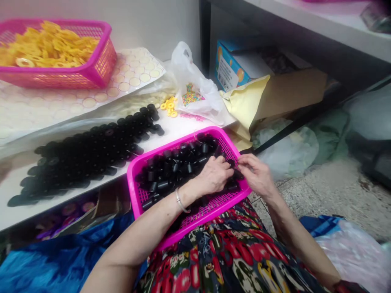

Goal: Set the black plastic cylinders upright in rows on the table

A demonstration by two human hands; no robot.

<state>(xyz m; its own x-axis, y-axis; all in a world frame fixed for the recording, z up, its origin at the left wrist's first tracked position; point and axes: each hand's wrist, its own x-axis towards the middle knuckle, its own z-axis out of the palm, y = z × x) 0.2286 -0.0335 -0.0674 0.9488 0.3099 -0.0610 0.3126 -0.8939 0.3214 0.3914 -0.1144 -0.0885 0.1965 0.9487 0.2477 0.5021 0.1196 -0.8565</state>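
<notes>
No word, brand or number can be read. Right of centre in the upper part of the frame, small dark print is borne by a white label [226,75] on the side of a blue box [235,63] (too blurred to be made out). At the label's foot a few bolder dark marks are seen, equally unreadable.

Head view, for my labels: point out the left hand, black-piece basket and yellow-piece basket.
Left hand [214,175]: head view, the back.
Black-piece basket [131,186]: head view, left rim.
Yellow-piece basket [55,79]: head view, front wall.
</notes>
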